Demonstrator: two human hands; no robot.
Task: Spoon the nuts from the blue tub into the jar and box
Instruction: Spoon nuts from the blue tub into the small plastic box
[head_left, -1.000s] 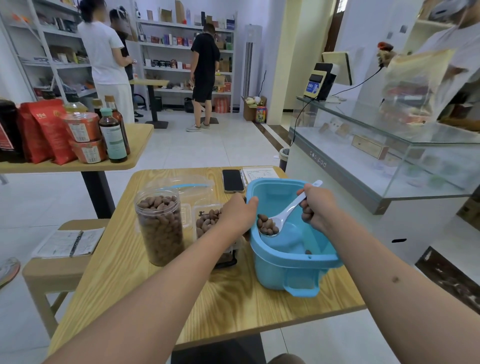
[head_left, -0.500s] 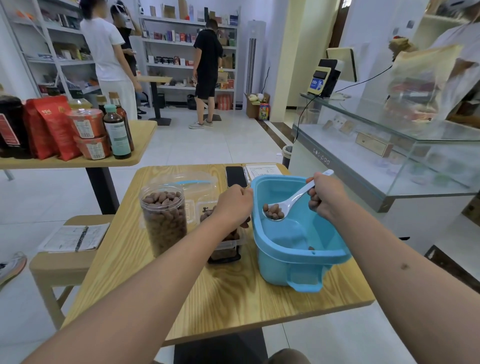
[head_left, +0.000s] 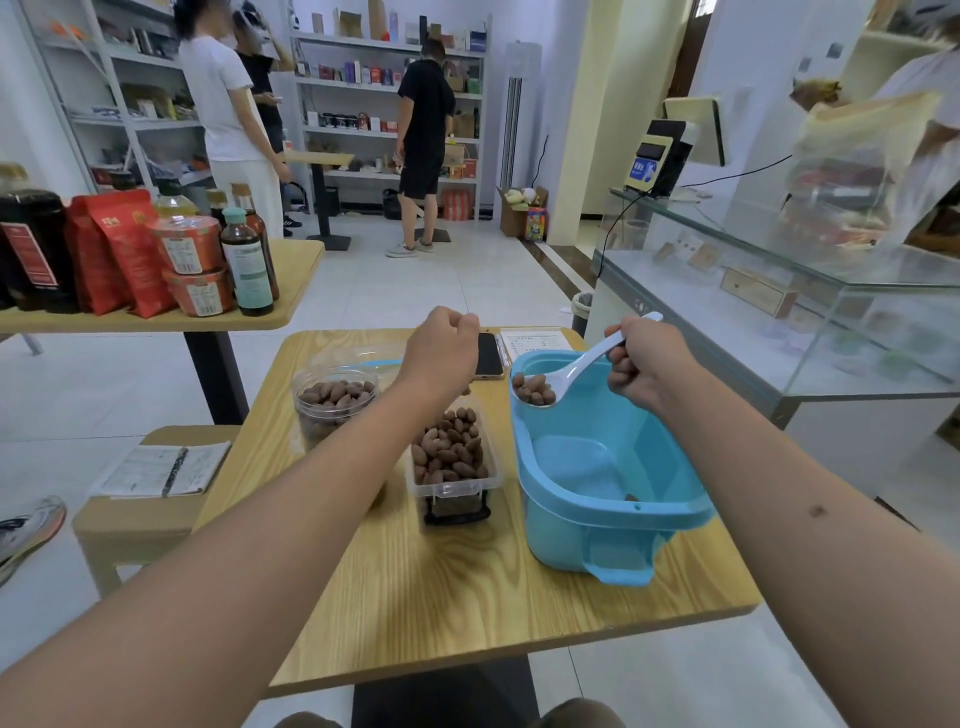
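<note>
Head cam: right hand (head_left: 641, 364) has its grip pinching the spoon (head_left: 566, 371), loaded, over the blue tub (head_left: 613, 499) rim. Left hand (head_left: 441, 348) is curled, seemingly holding nothing. Keep the spoon level, then swing left to the box (head_left: 453, 457); jar (head_left: 332, 402) sits beyond. Tub wall's the only snag, I'd say.

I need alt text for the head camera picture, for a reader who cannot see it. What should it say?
The right hand holds a white spoon loaded with nuts over the rim of a nearly empty blue tub, while the left hand hovers, fingers curled, above a clear box heaped with nuts. A full jar stands left of the box on the wooden table.
</note>
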